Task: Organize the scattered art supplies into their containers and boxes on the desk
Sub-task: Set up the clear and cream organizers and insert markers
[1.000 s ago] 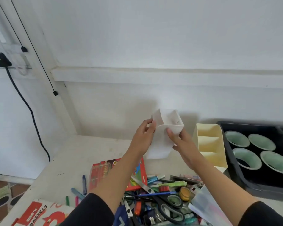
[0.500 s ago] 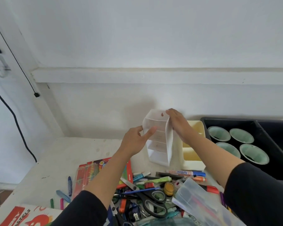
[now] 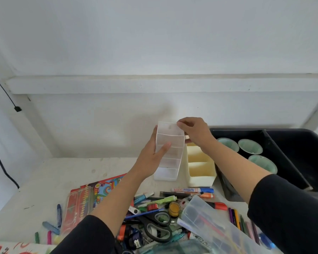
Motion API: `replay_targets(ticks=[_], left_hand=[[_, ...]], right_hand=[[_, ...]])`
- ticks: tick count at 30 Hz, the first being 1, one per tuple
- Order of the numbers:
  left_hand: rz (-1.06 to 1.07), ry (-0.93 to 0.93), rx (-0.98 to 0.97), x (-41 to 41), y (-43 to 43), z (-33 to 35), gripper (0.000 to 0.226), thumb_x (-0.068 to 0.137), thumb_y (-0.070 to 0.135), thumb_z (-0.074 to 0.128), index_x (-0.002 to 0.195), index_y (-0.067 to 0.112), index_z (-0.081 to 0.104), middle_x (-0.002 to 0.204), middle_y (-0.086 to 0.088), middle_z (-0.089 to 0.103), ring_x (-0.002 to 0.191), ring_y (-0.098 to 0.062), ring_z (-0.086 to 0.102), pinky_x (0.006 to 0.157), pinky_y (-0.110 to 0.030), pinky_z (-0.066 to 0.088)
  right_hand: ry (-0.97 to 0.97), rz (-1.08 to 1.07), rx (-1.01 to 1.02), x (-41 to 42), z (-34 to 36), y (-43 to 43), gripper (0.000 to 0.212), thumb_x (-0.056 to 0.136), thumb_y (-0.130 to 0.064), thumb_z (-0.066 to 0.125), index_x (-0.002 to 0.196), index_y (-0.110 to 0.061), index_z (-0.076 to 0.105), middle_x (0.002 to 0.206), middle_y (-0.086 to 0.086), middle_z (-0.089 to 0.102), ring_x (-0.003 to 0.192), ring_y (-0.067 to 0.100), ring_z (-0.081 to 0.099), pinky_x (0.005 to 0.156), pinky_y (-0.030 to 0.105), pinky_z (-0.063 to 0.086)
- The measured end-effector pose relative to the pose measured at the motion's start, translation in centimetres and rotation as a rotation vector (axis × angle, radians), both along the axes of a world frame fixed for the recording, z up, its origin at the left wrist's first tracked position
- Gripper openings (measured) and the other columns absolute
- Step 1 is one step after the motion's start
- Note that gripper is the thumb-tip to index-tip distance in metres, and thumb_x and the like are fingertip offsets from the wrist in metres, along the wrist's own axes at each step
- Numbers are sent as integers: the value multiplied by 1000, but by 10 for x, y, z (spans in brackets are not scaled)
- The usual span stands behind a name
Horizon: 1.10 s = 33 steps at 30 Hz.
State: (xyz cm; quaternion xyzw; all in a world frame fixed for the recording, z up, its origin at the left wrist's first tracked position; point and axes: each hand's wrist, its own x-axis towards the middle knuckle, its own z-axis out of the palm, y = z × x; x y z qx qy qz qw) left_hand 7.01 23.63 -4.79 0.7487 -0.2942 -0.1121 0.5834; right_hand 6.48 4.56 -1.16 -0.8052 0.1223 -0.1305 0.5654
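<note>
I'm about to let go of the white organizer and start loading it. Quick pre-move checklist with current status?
1. Both hands hold the white organizer: ok. The left hand grips its side and the right hand pinches its top corner.
2. Base flat on the desk: cannot tell.
3. Compartments empty: ok.
4. Set left of the yellow organizer: ok. Whether they touch: cannot tell.
5. Supplies sorted: not ok. The scissors and blue-capped marker lie loose in front.
</note>
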Motion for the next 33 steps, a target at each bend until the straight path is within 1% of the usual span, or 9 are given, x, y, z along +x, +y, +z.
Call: replay_targets(ticks=[3, 6, 9, 12, 16, 20, 25, 29, 33], left_hand=[[-13, -21, -9, 3, -2, -2, 56, 104, 38, 52, 153, 41, 24, 139, 17, 56, 127, -2, 55, 106, -28, 46], [24, 1, -32, 1, 1, -6, 54, 104, 37, 51, 151, 43, 26, 136, 21, 55, 124, 3, 54, 99, -21, 50], [31, 23, -31, -1, 4, -9, 54, 104, 39, 50, 151, 48, 25, 133, 29, 55, 123, 7, 54, 95, -17, 48], [35, 39, -19, -2, 3, -11, 57, 104, 43, 50, 153, 49, 22, 139, 23, 55, 125, 1, 55, 107, -35, 48], [54, 50, -37, -3, 4, -12, 58, 102, 46, 53, 152, 51, 23, 140, 18, 56, 128, -7, 56, 108, -50, 46], [67, 76, -51, 0, 9, -12, 59, 100, 49, 55, 150, 55, 23, 139, 17, 58, 126, -11, 59, 105, -55, 48], [68, 106, -38, 1, 12, -9, 59, 99, 50, 56, 148, 59, 22, 135, 21, 58, 123, -7, 60, 103, -54, 50], [65, 125, -70, 1, 13, -8, 58, 99, 46, 58, 147, 57, 27, 133, 22, 59, 118, -3, 62, 99, -47, 55], [57, 156, -94, 3, 16, -3, 56, 99, 41, 60, 145, 55, 32, 130, 19, 61, 117, -5, 63, 89, -36, 58]], right_hand=[[0, -11, -8, 3, 1, 1, 15, 97, -22, 62, 98, -12, 74, 94, 7, 74, 88, 26, 70, 63, 33, 62], [23, 33, 72, -1, 0, 4, 19, 96, -31, 64, 109, -18, 70, 101, 6, 73, 95, 23, 70, 66, 31, 62], [124, 95, 122, -12, -14, 13, 39, 95, -48, 59, 130, -31, 56, 114, 1, 67, 101, 23, 67, 73, 35, 61], [188, 136, 258, -22, -26, 25, 40, 98, -58, 46, 122, -29, 61, 102, -3, 69, 86, 18, 67, 85, 42, 58], [167, 182, 358, -22, -28, 29, 42, 99, -59, 42, 121, -29, 63, 110, 0, 73, 102, 24, 70, 96, 49, 54], [179, 203, 382, -17, -28, 36, 45, 97, -63, 43, 122, -31, 62, 114, -2, 72, 106, 23, 70, 100, 53, 51], [170, 180, 361, -15, -30, 40, 48, 93, -70, 45, 123, -36, 62, 116, -5, 72, 107, 21, 69, 98, 52, 52], [170, 105, 343, -16, -30, 41, 64, 82, -77, 52, 124, -30, 58, 116, -3, 70, 102, 21, 70, 92, 49, 57], [177, 55, 331, -15, -27, 42, 55, 87, -70, 53, 116, -24, 56, 114, 2, 67, 101, 24, 69, 88, 49, 59]])
